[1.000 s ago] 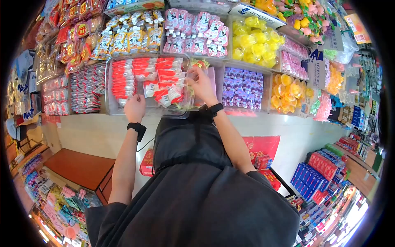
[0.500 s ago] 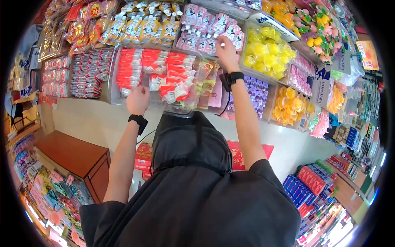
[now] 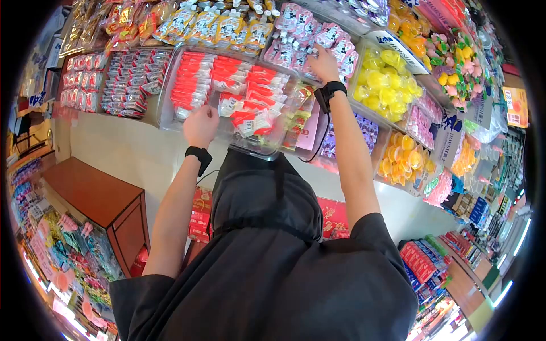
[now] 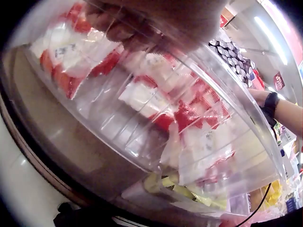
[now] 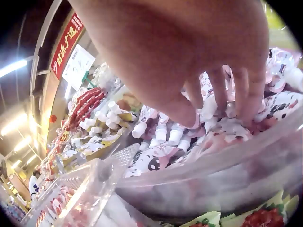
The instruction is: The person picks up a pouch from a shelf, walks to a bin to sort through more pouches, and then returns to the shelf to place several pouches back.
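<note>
My right hand (image 3: 324, 65) reaches into a bin of pink-and-white spouted drink pouches (image 3: 294, 23). In the right wrist view its thumb and fingers curl down around a white-capped pouch (image 5: 226, 135), among other capped pouches. My left hand (image 3: 200, 126) is at the front left of a clear plastic bin (image 3: 166, 116) of red-and-white packets (image 3: 193, 85). Its bent fingers (image 4: 120, 33) show through the bin's clear wall in the left wrist view, close over the packets; I cannot tell whether they hold one.
Right of the clear bin lie green-and-red packets (image 3: 300, 99), then purple packets (image 3: 359, 135). Yellow cups (image 3: 382, 79) and orange cups (image 3: 402, 156) fill bins further right. Grey-and-red packets (image 3: 133, 77) lie to the left. A cable (image 3: 323, 142) hangs from the right wrist camera. Behind stands a brown wooden cabinet (image 3: 94, 193).
My right hand has moved from the right edge of the red-and-white packets' bin, up and right into the pink pouches. The left hand stays at its bin while the head view shifts.
</note>
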The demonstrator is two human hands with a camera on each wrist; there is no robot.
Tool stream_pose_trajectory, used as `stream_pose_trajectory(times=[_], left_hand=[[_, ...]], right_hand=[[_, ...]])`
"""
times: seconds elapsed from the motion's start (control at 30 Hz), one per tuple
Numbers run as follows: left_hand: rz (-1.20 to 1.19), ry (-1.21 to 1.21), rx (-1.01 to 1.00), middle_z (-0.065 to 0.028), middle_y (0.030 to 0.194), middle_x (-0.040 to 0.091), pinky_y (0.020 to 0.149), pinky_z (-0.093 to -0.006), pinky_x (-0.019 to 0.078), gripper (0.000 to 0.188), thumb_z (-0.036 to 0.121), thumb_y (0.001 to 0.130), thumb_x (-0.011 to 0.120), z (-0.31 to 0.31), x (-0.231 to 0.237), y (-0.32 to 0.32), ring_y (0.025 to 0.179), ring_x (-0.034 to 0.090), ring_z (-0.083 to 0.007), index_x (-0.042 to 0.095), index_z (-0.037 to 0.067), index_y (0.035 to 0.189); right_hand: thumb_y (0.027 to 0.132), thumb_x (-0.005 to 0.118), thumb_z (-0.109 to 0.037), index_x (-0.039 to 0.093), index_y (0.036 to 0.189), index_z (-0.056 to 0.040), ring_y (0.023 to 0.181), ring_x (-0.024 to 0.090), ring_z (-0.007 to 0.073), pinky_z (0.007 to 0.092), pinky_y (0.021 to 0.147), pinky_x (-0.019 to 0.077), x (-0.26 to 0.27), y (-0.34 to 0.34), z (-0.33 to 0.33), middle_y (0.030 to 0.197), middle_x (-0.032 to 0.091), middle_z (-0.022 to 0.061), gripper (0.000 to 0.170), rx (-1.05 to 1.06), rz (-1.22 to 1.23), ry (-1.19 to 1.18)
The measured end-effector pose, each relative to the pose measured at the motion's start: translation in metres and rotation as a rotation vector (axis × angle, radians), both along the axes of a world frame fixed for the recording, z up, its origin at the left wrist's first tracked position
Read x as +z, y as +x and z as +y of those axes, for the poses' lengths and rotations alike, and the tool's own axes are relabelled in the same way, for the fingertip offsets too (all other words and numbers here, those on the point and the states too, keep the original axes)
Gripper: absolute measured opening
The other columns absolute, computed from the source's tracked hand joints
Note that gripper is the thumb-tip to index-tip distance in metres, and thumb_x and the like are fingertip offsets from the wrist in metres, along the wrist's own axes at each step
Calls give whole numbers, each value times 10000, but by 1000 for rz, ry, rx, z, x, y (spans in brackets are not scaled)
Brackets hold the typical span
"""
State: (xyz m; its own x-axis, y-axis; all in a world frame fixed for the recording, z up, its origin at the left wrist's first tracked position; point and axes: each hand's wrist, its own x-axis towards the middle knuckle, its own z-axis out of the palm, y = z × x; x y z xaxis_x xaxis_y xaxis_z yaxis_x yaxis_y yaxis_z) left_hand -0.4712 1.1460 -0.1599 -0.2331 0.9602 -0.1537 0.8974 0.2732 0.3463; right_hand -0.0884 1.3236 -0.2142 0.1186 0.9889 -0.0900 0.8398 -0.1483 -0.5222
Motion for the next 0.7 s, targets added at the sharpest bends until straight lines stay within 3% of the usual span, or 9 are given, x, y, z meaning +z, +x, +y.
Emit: stream_pose_trajectory(times=[0.17, 0.33, 0.47, 0.6, 0.7], left_hand=[[-26, 38, 17, -179, 777, 715, 678, -522, 551, 327, 349, 950, 613, -1, 1, 0, 755, 704, -406, 727, 70, 822], [-6, 51, 28, -174, 779, 720, 684, -521, 559, 316, 350, 951, 621, 3, 1, 2, 762, 709, -399, 739, 83, 829], [4, 39, 10, -171, 770, 719, 681, -520, 561, 307, 338, 951, 628, 1, 1, 1, 756, 710, -395, 734, 84, 814], [-1, 78, 4, -167, 751, 713, 672, -519, 558, 309, 324, 951, 632, 0, -1, 1, 732, 705, -394, 715, 75, 788], [-7, 107, 8, -166, 744, 708, 666, -516, 550, 321, 326, 955, 629, 0, -7, 0, 720, 701, -396, 703, 66, 783]], right_hand=[[876, 628, -337, 649, 1402, -198, 1291, 546, 498, 564, 1099, 459, -1, -6, 9, 1351, 636, 231, 545, -47, -40, -55], [848, 731, -244, 732, 1169, -153, 1051, 664, 419, 509, 929, 531, 18, -7, -5, 1110, 694, 198, 333, -117, 131, 107], [883, 720, -234, 711, 1081, -131, 991, 647, 425, 526, 872, 514, 34, -5, -23, 1042, 689, 172, 224, -115, 65, 196], [888, 704, -192, 702, 1069, -139, 1009, 628, 422, 525, 902, 495, 29, -2, -42, 1048, 686, 148, 188, -145, -145, 317], [896, 699, -179, 699, 1061, -140, 1009, 625, 423, 525, 904, 492, 32, -2, -52, 1059, 685, 148, 170, -132, -93, 295]])
